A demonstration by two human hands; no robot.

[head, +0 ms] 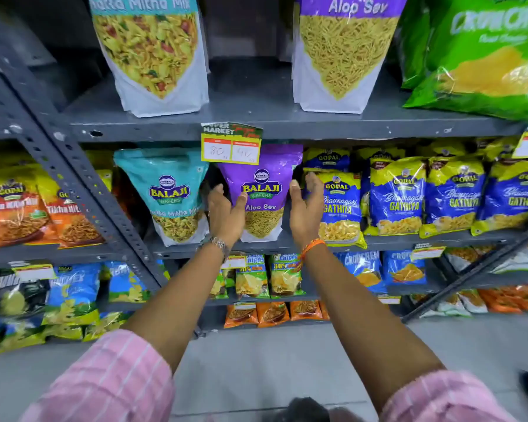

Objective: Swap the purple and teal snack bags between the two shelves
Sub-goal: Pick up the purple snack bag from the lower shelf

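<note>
Here you stand facing a grey slotted-steel rack (pixel 83 178) in a shop aisle, with a pale tiled floor (pixel 256 354) under you. On the middle shelf (pixel 409 237) the purple Aloo Sev bag (pixel 261 190) stands upright, just right of the teal Khatta Mitha Mix bag (pixel 165 193). Your left hand (pixel 224 216) rests against the purple bag's left edge, its thumb across the front and the fingers spread. Your right hand (pixel 304 208) is at the bag's right edge, fingers apart and curled, the tips toward the yellow-and-blue Gopal Gathiya packs (pixel 393 199) beside it; whether it touches the bag you cannot tell from here. Neither hand is closed around the bag, which sits on the shelf.

On the upper shelf (pixel 287 124) a larger teal Khatta Mitha Mix bag (pixel 153 53) stands at left and a larger purple Aloo Sev bag (pixel 345 50) at right, well apart, with a green Cruncheez bag (pixel 482 53) further right. A yellow price tag (pixel 230 146) hangs from that shelf's front lip, overlapping the top of the lower purple bag. Orange packs (pixel 22 205) fill the neighbouring bay on the left, and blue, green and orange packets crowd the lower shelves.
</note>
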